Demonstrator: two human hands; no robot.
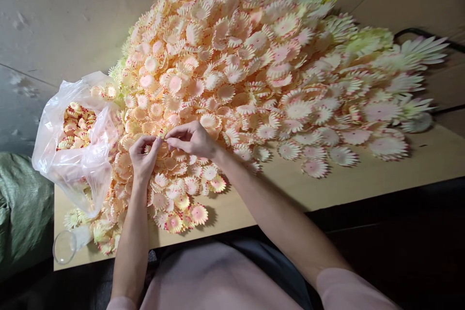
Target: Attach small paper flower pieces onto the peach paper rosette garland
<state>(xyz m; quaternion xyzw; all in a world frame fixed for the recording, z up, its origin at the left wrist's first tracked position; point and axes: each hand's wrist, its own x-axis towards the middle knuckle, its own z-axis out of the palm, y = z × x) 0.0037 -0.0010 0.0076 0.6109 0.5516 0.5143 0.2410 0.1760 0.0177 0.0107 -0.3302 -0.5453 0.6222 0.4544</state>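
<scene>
A huge heap of cream and pink artificial flower heads (254,68) covers most of the wooden table (363,181). My left hand (143,157) and my right hand (192,139) meet over the near left part of the heap. Both are pinched closed on one small flower head (162,147) held between their fingertips. Loose flower heads lie all round the hands and down toward the table's front edge.
A clear plastic bag (78,155) with more flower heads stands at the table's left end. A small clear cup (65,247) lies on its side at the front left corner. Green sacking (22,208) sits on the floor at left. Larger pale flowers (410,58) lie at right.
</scene>
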